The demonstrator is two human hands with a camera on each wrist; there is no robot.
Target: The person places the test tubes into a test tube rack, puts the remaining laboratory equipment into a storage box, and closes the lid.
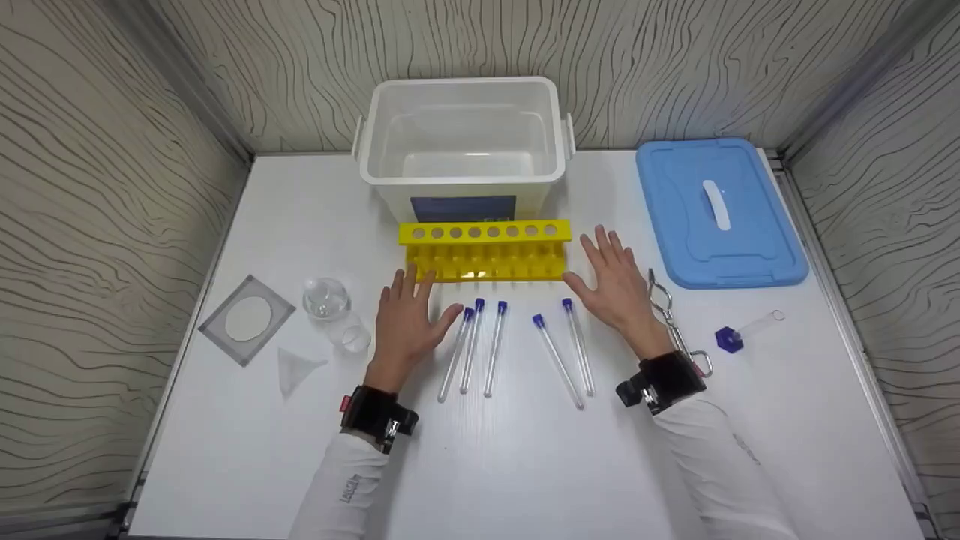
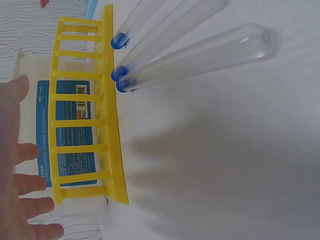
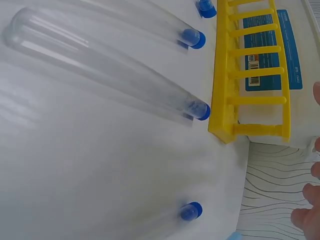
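My left hand (image 1: 407,321) is held with its fingers spread, holding nothing. In the head view its fingertips overlap the left end of a yellow test tube rack (image 1: 484,232). On the right, my right hand (image 1: 619,291) also has spread fingers and no object in it, its thumb close to the rack's right end. Between the hands lie blue-capped test tubes: three on the left, including one test tube (image 1: 494,352), and two on the right, including another (image 1: 579,349). The right wrist view shows a further blue cap (image 3: 191,211), hidden in the head view.
Behind the rack stands a white bin (image 1: 465,180) with no lid on. Its blue lid (image 1: 724,247) lies at right, near metal tongs (image 1: 671,315) and a small cylinder with a purple base (image 1: 729,340). At left are a gauze mat (image 1: 274,301), a flask (image 1: 326,298), a beaker (image 1: 351,337) and a funnel (image 1: 298,370).
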